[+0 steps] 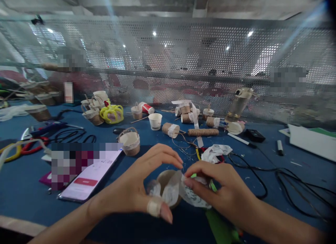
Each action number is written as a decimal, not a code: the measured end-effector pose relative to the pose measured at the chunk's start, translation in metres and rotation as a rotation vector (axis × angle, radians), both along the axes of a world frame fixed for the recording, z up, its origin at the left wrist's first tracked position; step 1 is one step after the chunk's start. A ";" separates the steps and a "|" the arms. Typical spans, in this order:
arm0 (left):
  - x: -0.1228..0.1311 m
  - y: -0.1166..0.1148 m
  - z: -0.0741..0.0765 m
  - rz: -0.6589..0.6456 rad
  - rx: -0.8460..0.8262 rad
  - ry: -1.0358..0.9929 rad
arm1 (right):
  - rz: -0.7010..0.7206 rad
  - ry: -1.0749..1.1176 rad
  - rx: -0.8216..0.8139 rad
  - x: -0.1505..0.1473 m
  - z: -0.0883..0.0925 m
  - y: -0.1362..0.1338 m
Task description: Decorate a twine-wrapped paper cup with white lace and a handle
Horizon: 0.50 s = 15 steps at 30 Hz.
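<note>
My right hand (217, 188) pinches the end of a thin white lace ribbon (172, 191) between thumb and fingers. Beside it, my left hand (147, 177) arches with thumb and fingers apart, its fingertips close to the ribbon's upper end. A light strip is wrapped round the left thumb. Between and partly behind the hands is a brown twine-wrapped cup (165, 177), half covered by the ribbon. A bunched heap of white lace (195, 196) lies under my right hand, with bits of green showing around it.
A handled basket cup (130, 142), a white paper cup (155, 121) and a twine roll (203, 132) stand or lie beyond my hands. A phone (89, 181) and red-handled scissors (34, 146) are at left. Black cables (283, 174) loop at right before a mesh partition (168, 62).
</note>
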<state>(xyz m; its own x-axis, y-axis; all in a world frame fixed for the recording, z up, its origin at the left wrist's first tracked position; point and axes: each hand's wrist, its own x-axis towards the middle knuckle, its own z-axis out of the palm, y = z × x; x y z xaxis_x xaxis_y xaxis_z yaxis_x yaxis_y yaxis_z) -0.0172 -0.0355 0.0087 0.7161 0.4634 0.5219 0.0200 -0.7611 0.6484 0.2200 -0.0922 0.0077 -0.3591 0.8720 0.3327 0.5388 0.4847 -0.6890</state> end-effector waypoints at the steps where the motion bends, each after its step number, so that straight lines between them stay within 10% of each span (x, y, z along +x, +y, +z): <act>1: 0.003 -0.004 0.000 -0.006 0.061 0.014 | 0.013 0.000 0.021 -0.002 -0.002 -0.001; 7: 0.007 -0.021 -0.002 0.102 0.284 0.060 | 0.093 0.032 0.115 -0.005 -0.008 -0.005; 15: -0.003 -0.014 -0.003 -0.003 -0.098 -0.122 | 0.127 0.048 0.178 -0.005 -0.011 -0.009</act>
